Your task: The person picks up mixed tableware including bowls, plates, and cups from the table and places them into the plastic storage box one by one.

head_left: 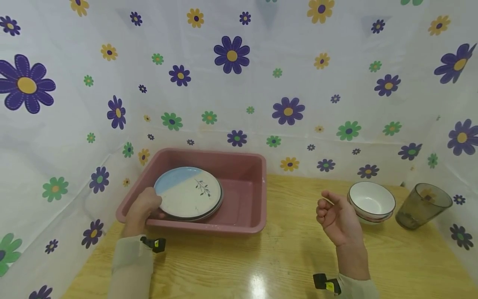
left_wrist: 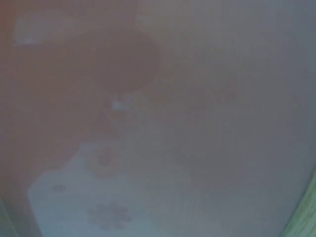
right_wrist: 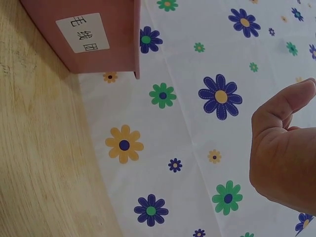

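Observation:
My left hand (head_left: pixel 145 204) reaches over the near left rim of a pink plastic bin (head_left: pixel 239 228) and grips the left edge of a plate (head_left: pixel 188 193). This plate is cream with a blue segment and a dark leaf sprig. Under it shows the rim of at least one more plate (head_left: pixel 220 203). In the left wrist view all is hazy, and the fingers cannot be made out. My right hand (head_left: pixel 340 220) is held above the table, palm up, fingers loosely curled around nothing. Just right of it stand stacked white bowls (head_left: pixel 371 198) with dark rims.
A tinted glass cup (head_left: pixel 422 206) leans to the right beside the bowls. The wooden table (head_left: pixel 284 257) meets a flowered white sheet (head_left: pixel 254 91) at the back and sides. On the bin's outer wall is a white label (right_wrist: pixel 83 33) with handwritten characters.

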The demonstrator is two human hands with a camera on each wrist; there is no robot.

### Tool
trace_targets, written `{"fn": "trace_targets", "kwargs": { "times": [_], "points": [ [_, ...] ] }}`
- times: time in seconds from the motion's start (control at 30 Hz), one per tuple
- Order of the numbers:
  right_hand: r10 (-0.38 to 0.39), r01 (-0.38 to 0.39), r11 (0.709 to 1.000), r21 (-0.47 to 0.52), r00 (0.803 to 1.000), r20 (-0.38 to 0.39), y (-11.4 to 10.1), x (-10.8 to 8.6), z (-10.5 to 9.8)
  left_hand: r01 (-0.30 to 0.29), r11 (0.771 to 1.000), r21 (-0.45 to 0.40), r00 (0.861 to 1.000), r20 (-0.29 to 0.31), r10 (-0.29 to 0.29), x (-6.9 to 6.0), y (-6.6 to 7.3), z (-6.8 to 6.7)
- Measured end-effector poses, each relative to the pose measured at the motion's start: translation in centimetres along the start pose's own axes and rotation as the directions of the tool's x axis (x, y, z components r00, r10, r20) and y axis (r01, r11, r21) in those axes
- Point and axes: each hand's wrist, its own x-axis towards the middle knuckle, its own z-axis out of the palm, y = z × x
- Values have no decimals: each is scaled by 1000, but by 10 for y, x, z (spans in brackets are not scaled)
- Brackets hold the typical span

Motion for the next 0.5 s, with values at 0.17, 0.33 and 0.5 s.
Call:
{"fn": "trace_targets", "kwargs": {
  "times": [0.17,0.33,0.5],
  "points": [
    [-8,8,1000,7,1000,30,0,1,-1,3,1000,18,1000,-17,-3,0,1,1],
    [-7,7,1000,9,999,37,1,1,-3,10,997,77,999,-35,-7,-3,4,2],
    [-5,5,1000,-2,1000,20,1,1,-3,30,995,94,999,-15,-29,-4,4,4]
  ]
}}
